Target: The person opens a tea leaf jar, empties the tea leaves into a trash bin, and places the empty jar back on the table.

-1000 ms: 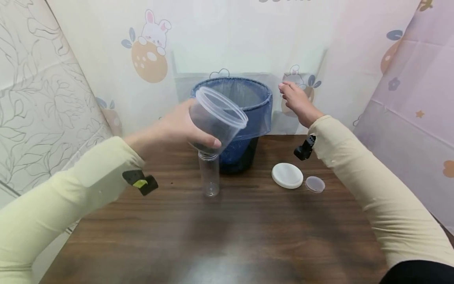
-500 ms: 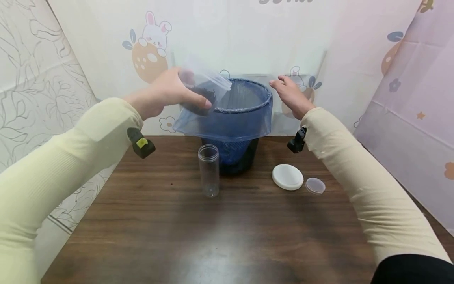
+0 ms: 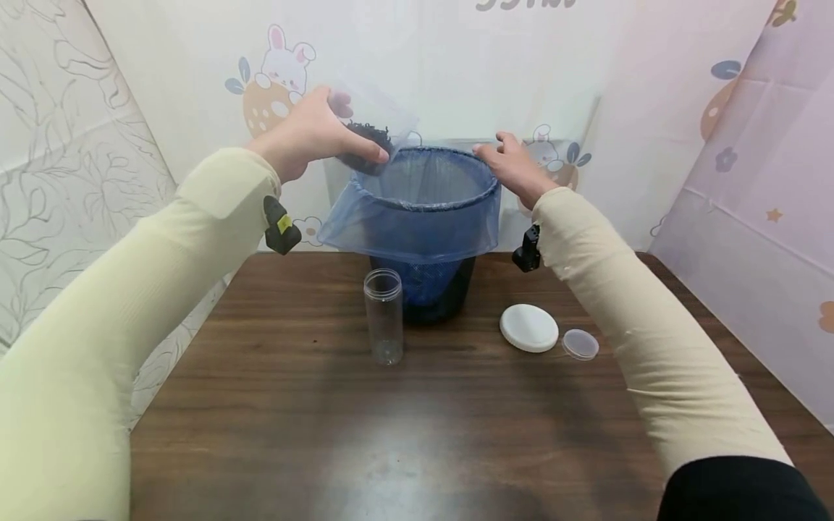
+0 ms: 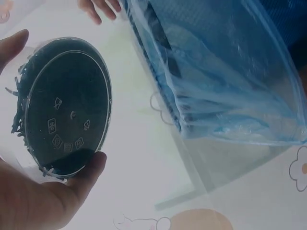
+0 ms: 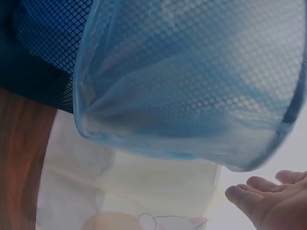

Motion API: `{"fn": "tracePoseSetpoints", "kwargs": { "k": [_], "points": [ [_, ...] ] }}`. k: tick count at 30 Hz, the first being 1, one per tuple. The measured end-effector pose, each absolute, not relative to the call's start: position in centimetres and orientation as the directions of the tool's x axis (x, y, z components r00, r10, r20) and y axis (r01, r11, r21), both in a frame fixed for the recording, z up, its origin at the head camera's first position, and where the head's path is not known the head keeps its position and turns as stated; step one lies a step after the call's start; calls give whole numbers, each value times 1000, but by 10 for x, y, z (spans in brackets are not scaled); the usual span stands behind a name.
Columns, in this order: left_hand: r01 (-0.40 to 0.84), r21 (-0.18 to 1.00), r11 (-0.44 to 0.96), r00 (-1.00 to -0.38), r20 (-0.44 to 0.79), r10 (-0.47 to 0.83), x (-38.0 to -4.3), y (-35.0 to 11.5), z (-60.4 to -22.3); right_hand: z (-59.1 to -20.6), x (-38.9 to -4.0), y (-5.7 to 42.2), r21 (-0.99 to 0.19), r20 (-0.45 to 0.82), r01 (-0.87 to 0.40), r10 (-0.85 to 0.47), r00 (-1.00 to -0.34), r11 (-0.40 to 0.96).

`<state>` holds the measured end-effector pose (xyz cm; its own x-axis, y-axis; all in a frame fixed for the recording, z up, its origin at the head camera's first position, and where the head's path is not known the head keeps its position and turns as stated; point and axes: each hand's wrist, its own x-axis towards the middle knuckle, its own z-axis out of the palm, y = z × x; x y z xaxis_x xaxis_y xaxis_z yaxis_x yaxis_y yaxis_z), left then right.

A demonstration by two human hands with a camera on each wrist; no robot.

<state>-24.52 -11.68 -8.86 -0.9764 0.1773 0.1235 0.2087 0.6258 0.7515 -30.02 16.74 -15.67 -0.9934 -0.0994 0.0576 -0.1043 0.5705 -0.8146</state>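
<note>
My left hand [image 3: 319,134] grips a clear plastic tub [image 4: 67,112] from the side, thumb and fingers spread round its wall. Dark curly shreds [image 3: 370,137] fill the lower part of the tub. It leans to the right, its mouth up and toward the bin, above the left rim of a black mesh bin [image 3: 426,286] lined with a blue plastic bag [image 3: 430,231]. At the bin's right rim, my right hand [image 3: 517,170] is held in the air with nothing in it. Its fingers [image 5: 244,195] are extended beside the bag's edge in the right wrist view.
An uncapped clear jar [image 3: 384,322] stands upright on the brown wooden table [image 3: 274,405], just in front of the bin. To the right lie a white round lid [image 3: 529,328] and a smaller clear lid [image 3: 580,344]. A printed curtain [image 3: 443,72] hangs close behind the bin.
My left hand has raised the tub up and slightly left, from over the jar to the bin's left rim. My right hand has shifted left, nearer the bin's rim.
</note>
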Motion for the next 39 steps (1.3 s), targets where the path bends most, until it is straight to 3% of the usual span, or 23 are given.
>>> {"fn": "tracePoseSetpoints", "kwargs": {
  "k": [14,24,39],
  "points": [
    [304,668,680,-953,213,217,-274,-105,-107,-170,-318,158,-826,15,3,26,-1000,563],
    [410,468,783,-906,309,289,-283,-107,-117,-178,-309,152,-848,71,-16,84,-994,530],
    [467,325,823,-863,372,342,-288,-103,-118,-172,-305,145,-852,102,-24,120,-987,523]
  ]
}}
